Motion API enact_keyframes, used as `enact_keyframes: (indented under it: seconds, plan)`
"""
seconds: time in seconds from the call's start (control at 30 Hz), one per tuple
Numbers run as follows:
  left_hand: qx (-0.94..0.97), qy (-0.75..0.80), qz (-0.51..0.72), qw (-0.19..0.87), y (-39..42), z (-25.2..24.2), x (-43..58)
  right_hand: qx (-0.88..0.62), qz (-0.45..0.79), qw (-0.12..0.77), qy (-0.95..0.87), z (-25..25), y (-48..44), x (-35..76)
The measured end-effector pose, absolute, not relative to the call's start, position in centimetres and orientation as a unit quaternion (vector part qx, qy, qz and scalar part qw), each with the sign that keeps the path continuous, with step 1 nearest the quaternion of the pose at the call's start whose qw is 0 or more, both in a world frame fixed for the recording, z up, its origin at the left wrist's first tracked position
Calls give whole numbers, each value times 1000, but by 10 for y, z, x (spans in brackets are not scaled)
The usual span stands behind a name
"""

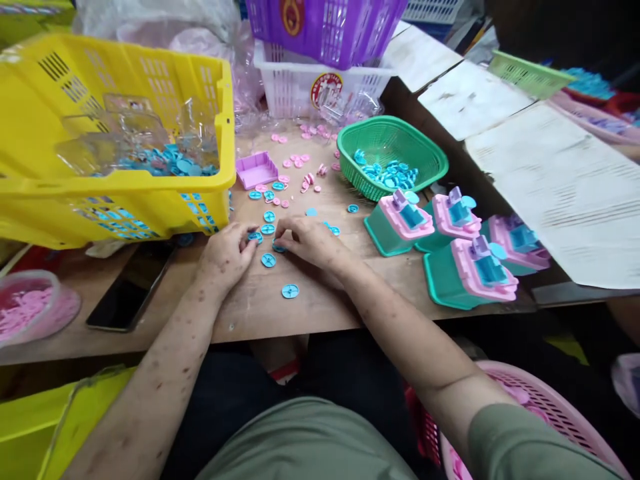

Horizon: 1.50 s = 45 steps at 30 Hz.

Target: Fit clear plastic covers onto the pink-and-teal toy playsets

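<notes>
Small blue round plastic discs (268,260) lie flat, scattered on the wooden table (320,307). Left hand (227,253), fingers curled, pinches one at its 2 o'clock; right hand (310,240), likewise curled, pins another at its 9 o'clock.

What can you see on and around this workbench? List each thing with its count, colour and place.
crate: one, yellow, back left
stacked baskets: two, purple on white, back centre
mesh basket: one, green, right of centre
tray: one, purple, beside the crate
blue discs: many, blue, loose at front centre, more in the crate and the mesh basket
pink parts: many, pink, scattered behind the loose discs
toy units: four, teal base with pink top, right side
phone: one, black, left edge
left hand: one, fingertips at a blue disc
right hand: one, fingertips on a blue disc
</notes>
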<state>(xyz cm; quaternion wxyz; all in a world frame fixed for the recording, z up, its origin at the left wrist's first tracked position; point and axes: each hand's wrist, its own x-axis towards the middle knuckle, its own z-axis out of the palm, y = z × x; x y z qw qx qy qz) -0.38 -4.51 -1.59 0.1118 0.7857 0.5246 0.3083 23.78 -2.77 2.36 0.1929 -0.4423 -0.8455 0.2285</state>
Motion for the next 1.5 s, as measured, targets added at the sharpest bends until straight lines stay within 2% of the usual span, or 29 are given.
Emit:
enact_keyframes:
  seconds: [0.07, 0.17, 0.3, 0.37, 0.53, 0.6, 0.7, 0.87, 1.1, 1.37, 1.5]
  plan:
    - [780, 531, 312, 111, -47, -14, -3, -456, 227, 249, -824, 26, -19, 255]
    - [780, 521, 331, 104, -53, -8, -1, -523, 161, 308, -778, 28, -9, 285]
    - [813, 444, 361, 107, -59, 1, 4, -600, 148, 197, -761, 23, -5, 310]
    - [849, 382, 347, 112, -59, 2, 7, -601, 165, 172, -763, 20, -5, 313]
    - [897, 336, 260, 125, -53, -4, 10, -556, 224, 293, -745, 25, -6, 310]
    - [896, 342, 253, 128, -51, -6, 9, -519, 281, 309, -746, 27, -8, 305]
    - [891, 350, 257, 133, -51, -6, 8, -475, 352, 281, -756, 26, -11, 295]
    - [881, 382, 245, 130, -51, -5, 7, -441, 384, 249, -772, 20, -12, 287]
    - [869, 396, 261, 138, -51, -9, 6, -424, 359, 280, -783, 13, -9, 284]
    - [865, 399, 260, 158, -50, -8, 5, -418, 325, 207, -823, 10, -7, 283]
    - [863, 403, 257, 161, -51, -7, 5, -417, 308, 205, -830, 14, -8, 287]
